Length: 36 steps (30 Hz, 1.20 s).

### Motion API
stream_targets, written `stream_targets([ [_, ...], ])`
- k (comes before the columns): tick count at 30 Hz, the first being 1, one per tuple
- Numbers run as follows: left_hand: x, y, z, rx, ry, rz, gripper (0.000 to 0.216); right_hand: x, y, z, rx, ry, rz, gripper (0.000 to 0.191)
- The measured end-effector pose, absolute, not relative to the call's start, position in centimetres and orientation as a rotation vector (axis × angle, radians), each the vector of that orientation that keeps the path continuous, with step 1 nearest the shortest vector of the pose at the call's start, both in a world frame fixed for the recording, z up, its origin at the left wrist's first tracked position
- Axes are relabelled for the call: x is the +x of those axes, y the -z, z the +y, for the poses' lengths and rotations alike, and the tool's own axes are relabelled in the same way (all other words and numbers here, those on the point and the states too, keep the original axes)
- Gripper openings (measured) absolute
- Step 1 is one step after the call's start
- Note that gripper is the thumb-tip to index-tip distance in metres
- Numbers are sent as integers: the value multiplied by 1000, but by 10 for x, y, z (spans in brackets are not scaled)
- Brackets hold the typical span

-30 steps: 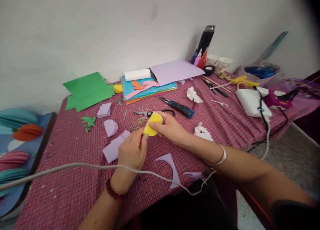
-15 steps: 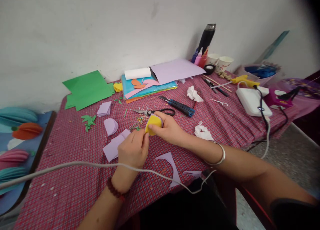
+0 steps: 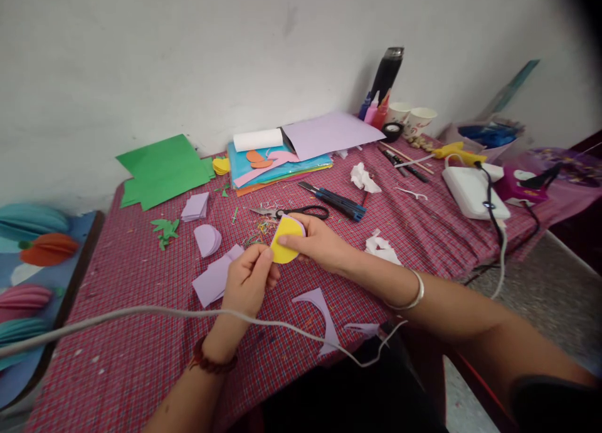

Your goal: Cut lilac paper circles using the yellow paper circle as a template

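Between my hands is a yellow paper half-circle [image 3: 288, 246] with purple paper layered behind it. My right hand [image 3: 316, 240] grips it from the right, thumb flat on the yellow face. The lower left corner is pinched by my left hand [image 3: 249, 277]. Just beyond my fingers lie black-handled scissors [image 3: 308, 213]. To the left are a stack of purple half-circles [image 3: 207, 240], a small stack of purple squares [image 3: 195, 206] and more purple paper [image 3: 211, 283]. A curved purple offcut [image 3: 322, 317] lies in front of me.
A utility knife [image 3: 336, 201] and crumpled tissues [image 3: 364, 177] lie behind my right hand. Green sheets [image 3: 162, 169] are at the back left. A white cable [image 3: 155, 310] crosses before my left wrist. Paper cups [image 3: 419, 120], a flask [image 3: 388, 72] and a yellow glue gun [image 3: 458, 152] stand or lie farther right.
The yellow half-circle has turned so that more of its face shows. My left hand has shifted its hold, with the thumb now at the corner.
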State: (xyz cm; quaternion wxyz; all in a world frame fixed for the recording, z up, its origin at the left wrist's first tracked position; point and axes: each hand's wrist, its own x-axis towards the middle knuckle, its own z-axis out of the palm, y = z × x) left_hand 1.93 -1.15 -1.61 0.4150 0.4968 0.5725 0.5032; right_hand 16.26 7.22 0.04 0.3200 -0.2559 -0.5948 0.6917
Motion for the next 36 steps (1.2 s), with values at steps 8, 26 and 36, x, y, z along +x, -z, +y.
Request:
stream_targets([
  [8, 22, 17, -12, 1135, -1290, 1436, 22, 162, 1, 75, -640, -1956, -1348, 25],
  [26, 25, -3, -7, 605, -1191, 1196, 31, 159, 2, 76, -757, -2013, -1419, 12],
  [36, 23, 13, -5, 770, -1276, 1314, 25, 160, 2, 72, -679, -1715, -1745, 13],
])
